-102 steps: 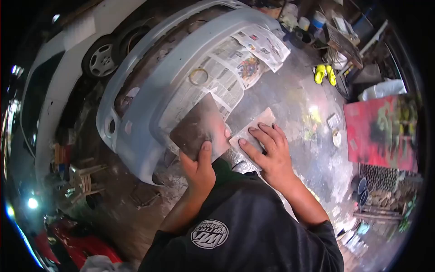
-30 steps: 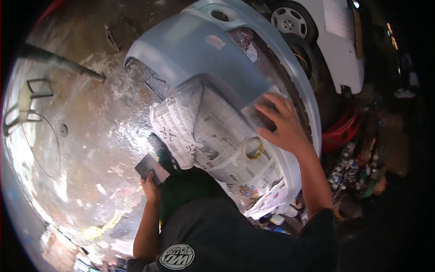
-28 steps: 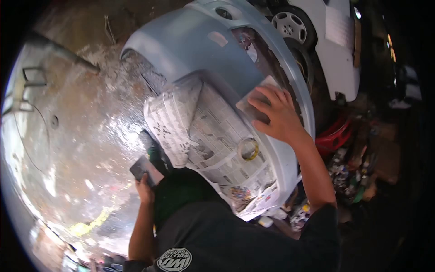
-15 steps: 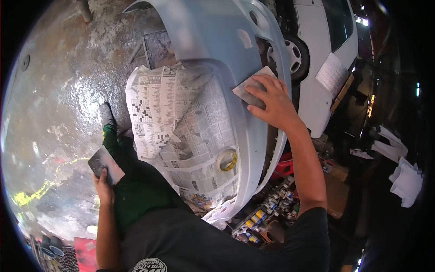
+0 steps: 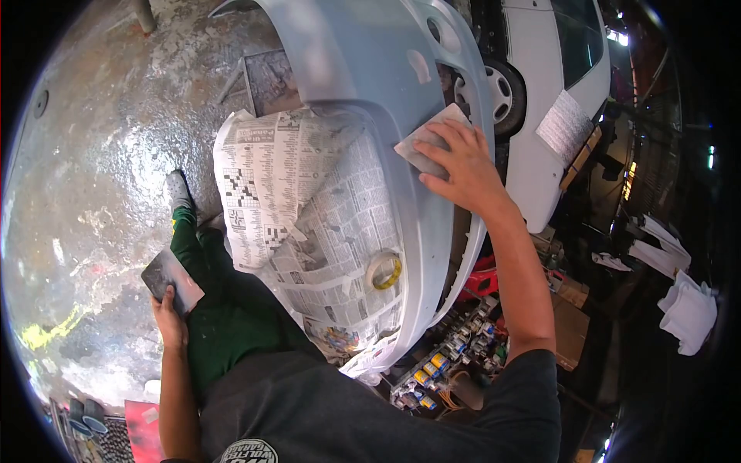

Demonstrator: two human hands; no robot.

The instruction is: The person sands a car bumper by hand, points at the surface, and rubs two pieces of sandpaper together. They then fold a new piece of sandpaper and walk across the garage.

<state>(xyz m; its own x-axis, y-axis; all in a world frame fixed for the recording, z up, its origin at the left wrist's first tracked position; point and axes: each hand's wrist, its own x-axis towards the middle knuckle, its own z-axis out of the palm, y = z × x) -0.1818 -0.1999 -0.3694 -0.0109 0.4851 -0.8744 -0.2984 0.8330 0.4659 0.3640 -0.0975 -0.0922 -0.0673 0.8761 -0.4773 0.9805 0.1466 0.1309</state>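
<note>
A car bumper (image 5: pixel 363 62) in pale grey-blue curves down the middle of the head view. My right hand (image 5: pixel 467 166) presses a flat grey sanding pad (image 5: pixel 424 147) against the bumper's face, fingers spread over it and thumb at its lower edge. Down at the left, my left hand (image 5: pixel 170 315) grips another sanding pad (image 5: pixel 171 279), dark grey with a paler side, held above the floor beside my leg. Newspaper (image 5: pixel 332 201) covers the inner side of the bumper, with a roll of masking tape (image 5: pixel 384 271) lying on it.
A white car (image 5: pixel 532 92) stands beyond the bumper at right. Below it are a red object (image 5: pixel 480 282), several yellow-and-blue cans (image 5: pixel 432 370) and cardboard boxes (image 5: pixel 571 324). The left side is wet-looking floor (image 5: pixel 116 177), with slippers (image 5: pixel 89 417) at lower left.
My left hand and its pad have moved slightly left and up. My right hand and its pad have shifted only slightly upward on the bumper.
</note>
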